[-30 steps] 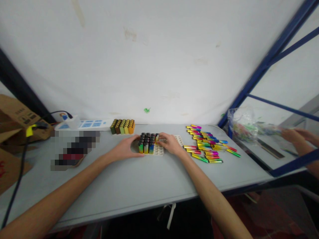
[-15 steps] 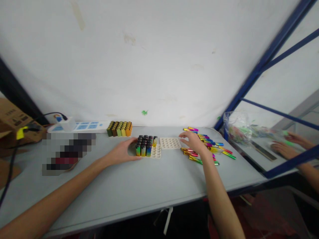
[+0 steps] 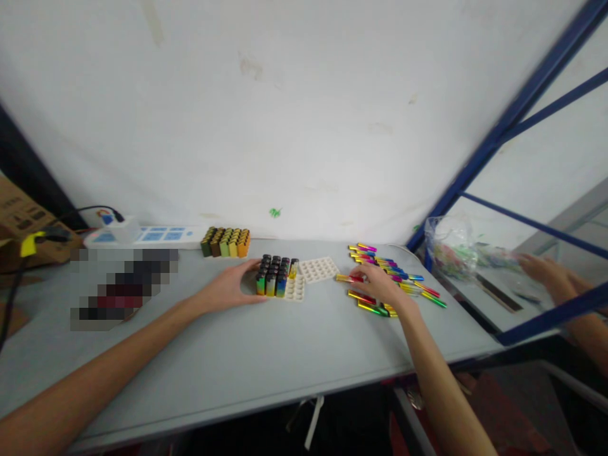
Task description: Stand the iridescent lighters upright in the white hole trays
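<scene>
My left hand (image 3: 228,286) is curved round the left side of a cream holed tray (image 3: 295,292), thumb and fingers at its edges. Black-topped, shiny coloured lighters (image 3: 272,278) stand upright in the tray, and its right part shows bare holes. A second cream tray (image 3: 319,269), with no lighters in it, lies against its right side at a slant. My right hand (image 3: 377,284) is at the left edge of a spread of loose metallic-coloured lighters (image 3: 380,310), its fingers closed on a red and gold lighter (image 3: 346,278).
A full block of gold-topped lighters (image 3: 225,242) stands near the wall. Behind a blurred dark item is a white power strip (image 3: 164,234). A blue metal frame (image 3: 479,158) borders the right side; beyond it are a clear plastic bag (image 3: 451,247) and another person's hands (image 3: 546,269).
My right hand has lowered onto the loose lighters and closed on the red and gold one. The bare tray has turned and shifted left. My left hand stays at its tray.
</scene>
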A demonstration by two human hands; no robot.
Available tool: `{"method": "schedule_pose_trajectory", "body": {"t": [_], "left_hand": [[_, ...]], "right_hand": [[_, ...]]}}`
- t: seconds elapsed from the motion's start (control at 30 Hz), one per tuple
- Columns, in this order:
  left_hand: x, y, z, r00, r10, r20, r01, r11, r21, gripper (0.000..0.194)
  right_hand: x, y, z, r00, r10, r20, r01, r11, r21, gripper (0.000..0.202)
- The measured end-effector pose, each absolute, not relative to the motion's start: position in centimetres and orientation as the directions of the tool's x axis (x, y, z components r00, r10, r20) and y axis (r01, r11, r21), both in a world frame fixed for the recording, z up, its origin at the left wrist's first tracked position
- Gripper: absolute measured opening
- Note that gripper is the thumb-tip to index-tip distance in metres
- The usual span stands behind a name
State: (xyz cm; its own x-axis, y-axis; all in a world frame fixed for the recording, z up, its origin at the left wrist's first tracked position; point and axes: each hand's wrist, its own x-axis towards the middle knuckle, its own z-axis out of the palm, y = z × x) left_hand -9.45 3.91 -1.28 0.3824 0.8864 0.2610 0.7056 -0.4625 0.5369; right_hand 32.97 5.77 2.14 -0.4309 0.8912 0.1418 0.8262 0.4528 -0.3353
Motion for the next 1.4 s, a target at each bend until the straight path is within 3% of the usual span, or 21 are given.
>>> {"method": "schedule_pose_trajectory", "body": {"t": [0.13,0.33,0.53,0.83,1.1,1.27,1.4], "left_hand": [[-9.3,4.0,-1.4,0.352,0.898,0.264,0.710,-0.440,0.550,0.091],[-8.9,3.9,-1.3,0.337,0.903,0.267,0.690,-0.429,0.582,0.089],[-8.8,3.7,-1.3,0.348,0.900,0.263,0.675,-0.435,0.596,0.085],[-8.9,3.8,-1.6,0.354,0.897,0.264,0.691,-0.441,0.572,0.086],[-9.0,3.9,-1.5,0.358,0.900,0.249,0.705,-0.435,0.560,0.085],[-9.1,4.0,-1.6,0.355,0.897,0.264,0.690,-0.442,0.573,0.083],[-8.9,3.8,-1.2,0.353,0.898,0.263,0.683,-0.439,0.583,0.082]], "right_hand": [[30.7,5.5,3.2,-0.432,0.867,0.249,0.722,0.498,-0.480,0.018],[25.1,6.1,4.4,-0.480,0.814,0.327,0.422,0.541,-0.727,0.033],[20.7,8.0,3.0,-0.507,0.781,0.364,0.216,0.524,-0.824,0.036],[19.9,7.0,0.5,-0.439,0.785,0.436,0.225,0.566,-0.793,0.028],[18.6,7.2,0.2,-0.298,0.761,0.576,0.399,0.647,-0.649,0.033],[17.8,6.9,-0.4,-0.257,0.744,0.616,0.624,0.615,-0.483,0.029],[17.1,7.0,-1.0,-0.230,0.721,0.654,0.676,0.601,-0.425,0.029]]}}
